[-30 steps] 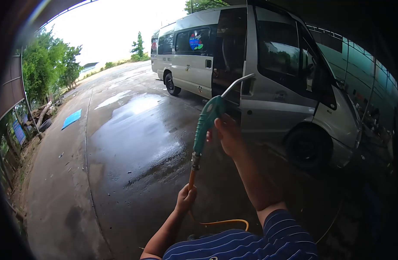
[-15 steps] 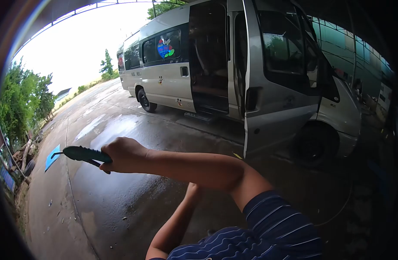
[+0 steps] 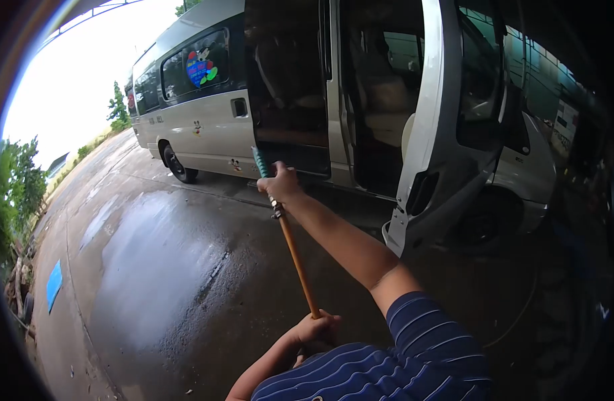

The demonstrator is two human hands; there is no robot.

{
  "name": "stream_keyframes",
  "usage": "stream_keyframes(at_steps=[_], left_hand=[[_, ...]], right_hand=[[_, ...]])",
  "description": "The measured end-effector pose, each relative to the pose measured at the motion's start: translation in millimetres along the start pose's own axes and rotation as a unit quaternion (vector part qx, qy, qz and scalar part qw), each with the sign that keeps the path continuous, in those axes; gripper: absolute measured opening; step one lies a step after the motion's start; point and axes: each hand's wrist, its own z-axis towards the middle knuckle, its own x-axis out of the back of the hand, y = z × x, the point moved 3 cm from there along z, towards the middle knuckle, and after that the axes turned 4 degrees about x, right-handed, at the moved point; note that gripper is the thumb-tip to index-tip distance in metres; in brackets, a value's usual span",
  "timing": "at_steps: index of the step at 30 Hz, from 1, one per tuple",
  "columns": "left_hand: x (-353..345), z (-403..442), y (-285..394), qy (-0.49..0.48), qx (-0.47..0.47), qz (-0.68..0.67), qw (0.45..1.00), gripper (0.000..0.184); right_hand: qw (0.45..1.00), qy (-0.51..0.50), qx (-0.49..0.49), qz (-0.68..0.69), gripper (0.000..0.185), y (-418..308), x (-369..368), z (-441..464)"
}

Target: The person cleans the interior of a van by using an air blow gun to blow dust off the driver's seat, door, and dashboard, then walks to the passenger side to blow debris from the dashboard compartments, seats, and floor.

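My right hand (image 3: 280, 182) is stretched forward and wrapped round the teal grip of a spray gun (image 3: 260, 162). A metal fitting (image 3: 275, 207) joins the gun to an orange hose (image 3: 295, 257), which runs down taut towards my body. Low in front of my chest, my left hand (image 3: 314, 329) is closed round that hose. Ahead stands a silver van (image 3: 210, 137) with its side door open; the gun's far end lines up with the doorway, and its nozzle is hard to make out.
The van's front door (image 3: 420, 154) swings out to the right of my arm. Wet concrete (image 3: 146, 267) with a shiny puddle lies at left. A blue sheet (image 3: 54, 286) is on the ground at far left, near trees (image 3: 16, 180).
My right hand has swung from the left to the right, turning the spray gun from leftward to the van. The orange hose and my left hand on it have come into view. The view has shifted closer to the van.
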Motion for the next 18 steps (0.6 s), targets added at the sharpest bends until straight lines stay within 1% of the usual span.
stream_keyframes(at_steps=[1,2,3,4,6,7,8,9,10,11,13,14,15,16,17,18], left_hand=[[19.4,17.9,13.1,-0.015,0.006,0.001,1.000,0.040],[39.0,35.3,24.5,-0.035,0.020,0.005,0.999,0.039],[58.0,51.7,35.5,-0.056,0.037,0.009,0.998,0.039],[80.1,68.8,47.1,-0.035,0.047,0.015,0.998,0.034],[118.4,104.2,74.2,-0.037,0.078,-0.044,0.995,0.035],[145.0,130.4,82.9,-0.124,0.058,-0.037,0.990,0.035],[157.9,155.3,89.1,-0.138,0.062,-0.037,0.988,0.035],[167.2,178.9,97.5,-0.163,0.035,-0.138,0.976,0.035],[178.2,202.8,105.9,-0.184,0.012,-0.238,0.954,0.035],[187.6,227.1,103.6,-0.181,0.051,-0.244,0.951,0.037],[191.4,273.2,89.4,-0.247,0.076,-0.079,0.963,0.038],[191.6,297.0,76.3,-0.257,0.115,-0.065,0.957,0.040],[197.5,325.1,74.3,-0.265,0.117,-0.062,0.955,0.040],[201.7,354.3,70.4,-0.270,0.124,0.048,0.954,0.039],[205.1,378.6,74.5,-0.270,0.129,0.156,0.941,0.039],[208.6,397.4,87.5,-0.241,0.118,0.134,0.954,0.036]], right_hand=[[0.999,0.041,-0.007,-0.001,0.057,33.2,10.6,28.4],[0.991,0.057,-0.063,0.101,0.045,18.2,42.3,29.2],[0.975,0.081,-0.093,0.183,0.026,80.3,40.3,75.6],[0.956,0.024,-0.148,0.252,0.012,83.2,65.3,88.6],[0.941,0.140,-0.147,0.271,0.009,113.6,104.7,128.4],[0.932,0.198,-0.112,0.282,0.013,128.7,128.9,149.1],[0.921,0.277,-0.080,0.261,0.029,134.9,154.9,165.0],[0.897,0.379,-0.069,0.217,0.046,135.5,176.8,175.7],[0.895,0.399,-0.069,0.187,0.053,131.8,197.3,186.2],[0.902,0.394,-0.062,0.164,0.053,137.7,217.6,202.5],[0.907,0.411,-0.030,0.089,0.053,139.6,251.1,225.7],[0.903,0.421,-0.026,0.080,0.053,140.8,261.5,234.7],[0.900,0.430,-0.020,0.071,0.052,145.8,271.7,247.0],[0.897,0.438,0.026,0.053,0.044,163.3,286.8,262.4],[0.896,0.441,0.028,0.047,0.044,170.5,297.7,275.9],[0.895,0.446,-0.009,0.030,0.039,179.8,307.1,287.2]])
